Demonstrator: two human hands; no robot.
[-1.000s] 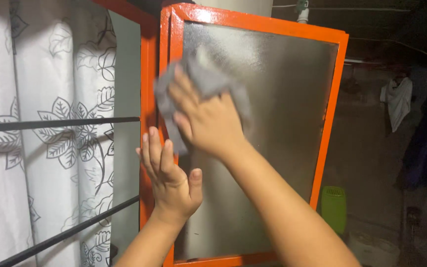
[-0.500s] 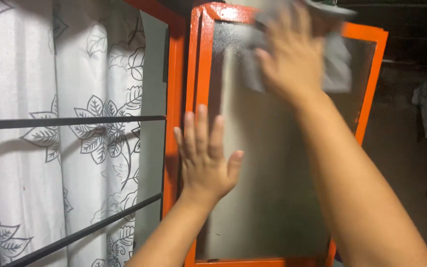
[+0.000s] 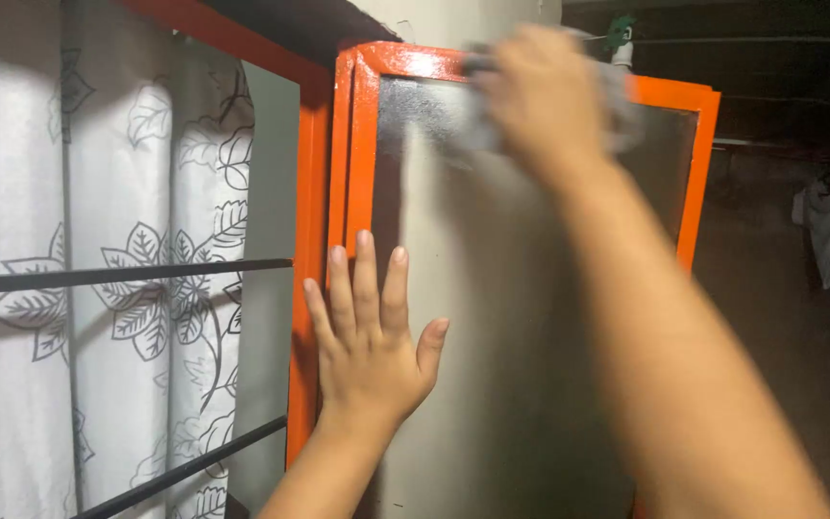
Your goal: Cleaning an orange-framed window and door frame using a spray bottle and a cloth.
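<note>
1. Left hand (image 3: 369,336), lower centre of the frame, lies flat with fingers spread on the pane (image 3: 511,336), gripping nothing.
2. Right hand (image 3: 540,96), top centre and blurred, presses a grey cloth (image 3: 626,111) against the pane's top edge; how tightly it clasps the cloth I cannot tell.
3. Orange frame (image 3: 362,154) borders the pane.
4. Leaf-print curtain (image 3: 127,288) hangs behind black bars (image 3: 117,276), left.

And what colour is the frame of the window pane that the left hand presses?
Bright orange, seen in the head view: window frame, left hand.
</note>
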